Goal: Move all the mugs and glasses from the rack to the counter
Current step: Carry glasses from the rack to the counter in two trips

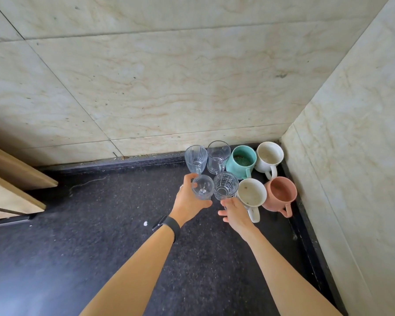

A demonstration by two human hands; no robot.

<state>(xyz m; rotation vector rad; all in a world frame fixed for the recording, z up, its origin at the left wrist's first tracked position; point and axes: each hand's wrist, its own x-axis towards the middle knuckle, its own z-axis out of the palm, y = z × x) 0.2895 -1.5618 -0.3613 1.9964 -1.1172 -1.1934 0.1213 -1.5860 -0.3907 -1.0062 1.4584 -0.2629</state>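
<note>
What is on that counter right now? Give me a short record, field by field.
surface: dark speckled counter, in a tiled corner
glasses: four, upright: striped glass, handled glass, smooth glass, patterned tumbler
mugs: four: teal mug, back white mug, front white mug, pink mug
left grip: curled round the smooth glass
right grip: at the patterned tumbler's base; hold unclear
rack: not in view

Legible text: none.
Clear stemmed glass (202, 190), left of salmon-pink ceramic mug (281, 193): no lettering.
Black wristband (167, 225), left of that mug: unreadable.
</note>
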